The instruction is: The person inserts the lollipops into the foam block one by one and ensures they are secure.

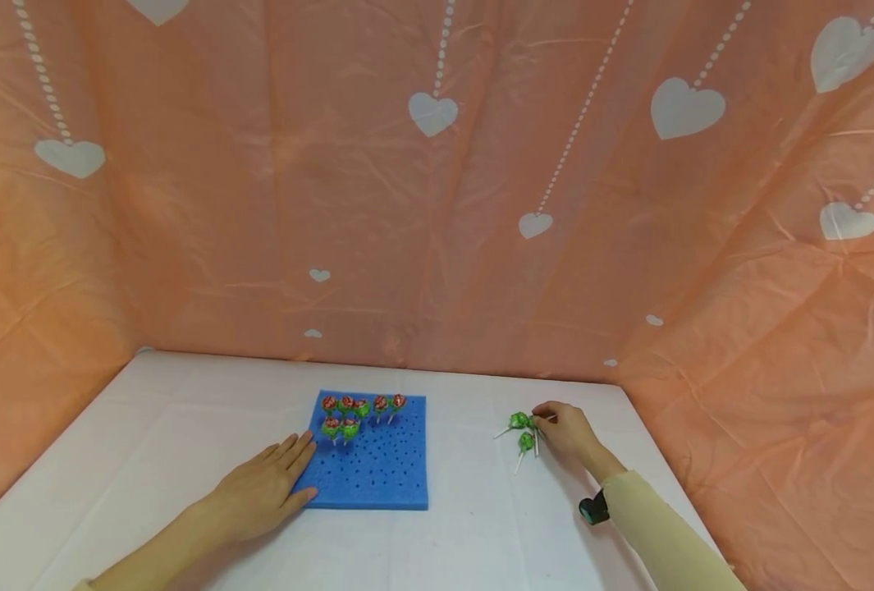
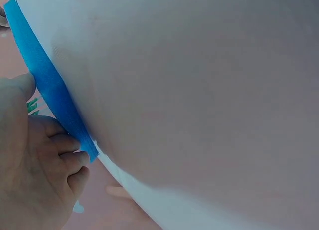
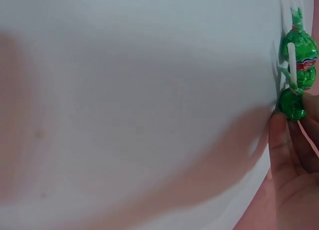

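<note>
A blue foam board [image 1: 385,484] with rows of small holes lies on the white table. Several red-and-green wrapped lollipops [image 1: 350,428] stand upright in its far left part. My left hand [image 1: 263,490] rests against the board's left edge, fingers extended and thumb near the front corner; the left wrist view shows fingertips touching the foam's side. To the right, my right hand [image 1: 569,431] pinches a green lollipop [image 3: 292,105] by its wrapped head between thumb and fingers. Beside it lie other green lollipops [image 1: 527,442], sticks pointing toward the front and left.
A white cloth [image 1: 473,533] covers the table. Behind and at both sides hangs an orange curtain [image 1: 377,205] with white hearts. A dark band [image 1: 594,509] sits on the right wrist.
</note>
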`<state>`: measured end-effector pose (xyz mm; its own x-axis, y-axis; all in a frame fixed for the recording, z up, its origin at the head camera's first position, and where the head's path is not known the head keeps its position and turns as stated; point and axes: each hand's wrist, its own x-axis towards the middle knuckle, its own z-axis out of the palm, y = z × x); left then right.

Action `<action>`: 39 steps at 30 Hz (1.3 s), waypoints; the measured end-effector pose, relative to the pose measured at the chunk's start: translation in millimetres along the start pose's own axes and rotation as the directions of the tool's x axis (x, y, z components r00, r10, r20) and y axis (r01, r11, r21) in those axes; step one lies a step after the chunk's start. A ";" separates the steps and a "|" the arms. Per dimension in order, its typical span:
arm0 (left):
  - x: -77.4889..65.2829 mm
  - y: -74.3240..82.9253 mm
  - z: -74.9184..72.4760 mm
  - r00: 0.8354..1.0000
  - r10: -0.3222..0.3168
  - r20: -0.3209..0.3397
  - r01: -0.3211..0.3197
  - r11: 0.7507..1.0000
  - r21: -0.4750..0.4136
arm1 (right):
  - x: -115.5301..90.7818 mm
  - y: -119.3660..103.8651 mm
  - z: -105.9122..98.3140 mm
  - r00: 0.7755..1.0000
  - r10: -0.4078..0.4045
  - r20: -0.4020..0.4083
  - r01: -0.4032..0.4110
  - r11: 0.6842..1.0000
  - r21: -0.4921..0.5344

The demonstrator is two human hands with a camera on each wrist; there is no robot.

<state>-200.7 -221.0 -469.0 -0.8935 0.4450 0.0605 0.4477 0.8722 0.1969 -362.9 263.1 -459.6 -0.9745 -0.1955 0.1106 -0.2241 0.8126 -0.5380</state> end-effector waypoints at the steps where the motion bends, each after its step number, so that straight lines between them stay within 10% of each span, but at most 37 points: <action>1: -0.1 0.2 -0.2 1.000 0.000 0.002 0.000 1.000 -0.001 | -0.4 0.2 0.3 1.000 0.002 -0.002 -0.002 1.000 0.001; 25: -0.5 1.5 -1.0 1.000 0.012 -0.014 -0.012 1.000 0.013 | -14.7 -25.6 -13.6 0.984 -0.021 -0.177 0.062 0.972 0.228; 39: 0.1 1.1 -1.1 1.000 0.010 -0.005 -0.010 1.000 0.009 | -29.7 -79.5 10.5 0.943 -0.127 -0.308 0.265 0.847 0.461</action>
<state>-200.4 -220.2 -467.7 -0.8890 0.4529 0.0676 0.4572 0.8694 0.1873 -316.0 198.5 -428.9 -0.8949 -0.1182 0.4302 -0.4408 0.3835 -0.8116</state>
